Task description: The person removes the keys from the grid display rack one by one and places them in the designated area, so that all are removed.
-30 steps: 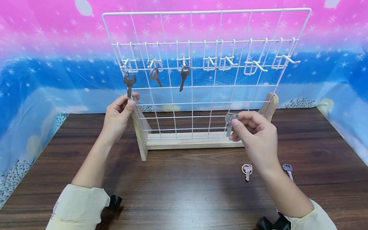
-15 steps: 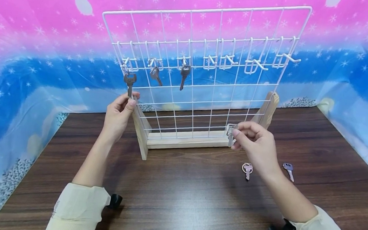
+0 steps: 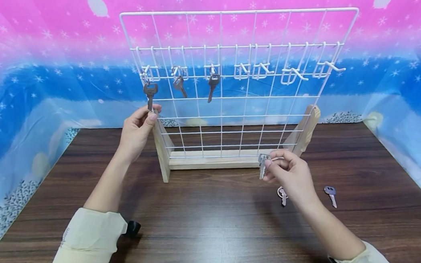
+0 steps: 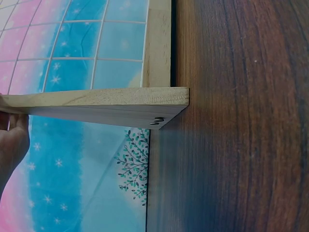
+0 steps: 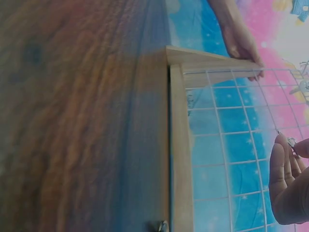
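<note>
My left hand (image 3: 133,137) grips the top of the left wooden upright (image 3: 161,152) of a white wire grid rack (image 3: 232,127). In the left wrist view, only part of that hand shows beside the upright (image 4: 96,98). My right hand (image 3: 292,174) pinches a silver key (image 3: 262,169) in front of the rack's wooden base, the key's blade pointing down. In the right wrist view the fingers hide most of the key. Three keys hang on hooks at the rack's left: one (image 3: 150,93) just above my left hand, a second (image 3: 180,86), and a third (image 3: 213,85).
Several bare white hooks (image 3: 294,75) project from the rack's right half. On the brown wooden table (image 3: 204,227) lie a key with a ring (image 3: 283,197), close under my right hand, and another key (image 3: 331,195) farther right. A patterned cloth (image 3: 47,77) stands behind.
My right hand has sunk lower with the key, from in front of the grid to in front of the base, nearer the table. My left hand keeps its hold on the upright.
</note>
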The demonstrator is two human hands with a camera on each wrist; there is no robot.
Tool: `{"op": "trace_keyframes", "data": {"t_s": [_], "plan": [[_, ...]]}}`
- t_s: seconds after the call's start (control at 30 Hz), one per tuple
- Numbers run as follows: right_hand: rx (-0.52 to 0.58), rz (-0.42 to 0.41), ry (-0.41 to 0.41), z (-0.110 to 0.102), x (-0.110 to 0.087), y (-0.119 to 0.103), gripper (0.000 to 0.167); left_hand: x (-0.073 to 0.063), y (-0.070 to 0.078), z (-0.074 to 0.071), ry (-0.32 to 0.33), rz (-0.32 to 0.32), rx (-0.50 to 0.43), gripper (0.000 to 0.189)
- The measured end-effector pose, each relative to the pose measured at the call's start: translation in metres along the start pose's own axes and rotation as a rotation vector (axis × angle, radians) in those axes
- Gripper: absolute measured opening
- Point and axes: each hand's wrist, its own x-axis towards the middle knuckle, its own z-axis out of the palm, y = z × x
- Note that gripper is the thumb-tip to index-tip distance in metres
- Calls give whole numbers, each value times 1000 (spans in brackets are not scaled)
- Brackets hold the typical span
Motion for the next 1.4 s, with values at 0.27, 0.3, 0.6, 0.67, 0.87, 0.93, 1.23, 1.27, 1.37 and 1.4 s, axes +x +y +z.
{"op": "trace_keyframes", "data": {"t_s": [0.27, 0.3, 0.6, 0.67, 0.87, 0.93, 1.23, 1.27, 1.37, 1.4], "plan": [[-4, 107, -88, -4, -1, 12, 17, 0, -1, 0, -1, -1, -10, 30], [-10, 121, -100, -4, -1, 14, 18, 0, -1, 0, -1, -1, -9, 30], [-64, 214, -195, -8, 1, 28, 18, -1, 0, 0, -1, -6, -5, 31], [-67, 228, -209, -9, 2, 30, 19, -1, 0, 0, -2, -7, -5, 32], [-86, 280, -272, -12, 7, 39, 18, -1, 0, 0, 0, -11, -7, 32], [-91, 310, -310, -13, 8, 42, 18, 0, -1, 0, 2, -10, -10, 32], [-132, 380, -380, -14, 11, 56, 13, 0, -2, 0, 6, 3, -29, 22], [-139, 379, -379, -14, 11, 57, 13, 0, -2, 0, 5, 5, -27, 22], [-164, 374, -372, -13, 12, 60, 12, 0, -2, 0, 0, 9, -21, 23], [-175, 372, -369, -12, 12, 61, 12, 0, -1, -1, -1, 10, -18, 24]]}}
